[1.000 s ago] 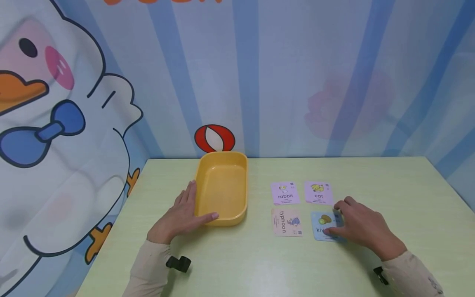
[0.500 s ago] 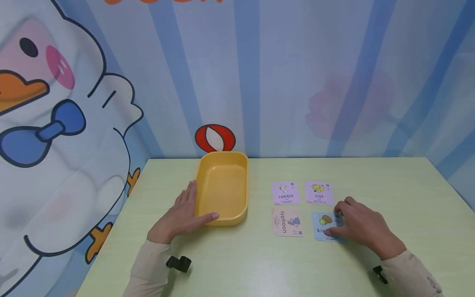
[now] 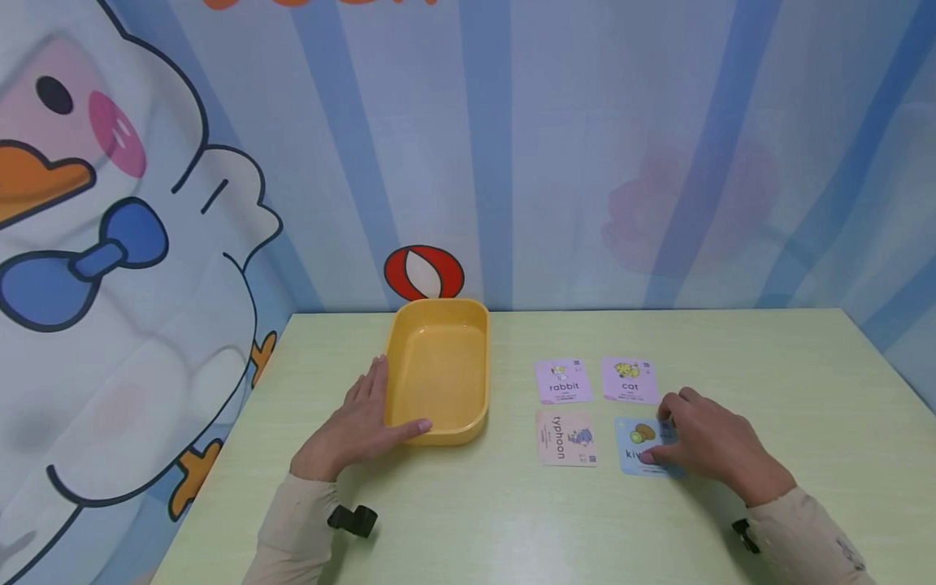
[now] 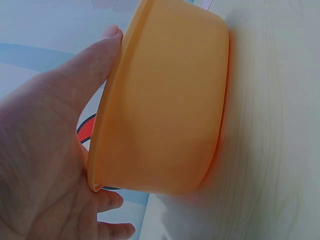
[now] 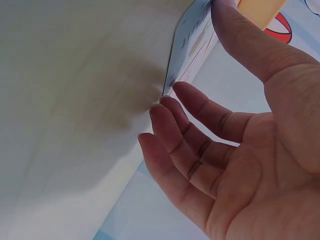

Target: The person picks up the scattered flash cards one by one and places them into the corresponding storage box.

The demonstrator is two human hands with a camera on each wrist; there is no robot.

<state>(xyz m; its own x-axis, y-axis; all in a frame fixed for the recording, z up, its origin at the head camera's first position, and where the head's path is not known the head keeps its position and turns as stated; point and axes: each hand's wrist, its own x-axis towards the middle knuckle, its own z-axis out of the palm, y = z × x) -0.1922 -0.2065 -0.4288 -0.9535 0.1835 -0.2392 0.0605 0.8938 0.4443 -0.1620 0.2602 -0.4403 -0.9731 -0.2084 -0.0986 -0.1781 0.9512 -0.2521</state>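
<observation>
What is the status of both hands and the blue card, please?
Left hand touching yellow tray. Right hand touching blue card. Card on table. No obstruction seen.

Pale green table [image 3: 526,528] | yellow tray [image 3: 439,366] | rabbit card [image 3: 563,381] | cat card [image 3: 630,380] | typhoon card [image 3: 566,439] | blue kiwi card [image 3: 639,439]

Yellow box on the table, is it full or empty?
Empty: looking down into the yellow box in the head view, you see only its bare bottom and sides, with nothing inside.
</observation>
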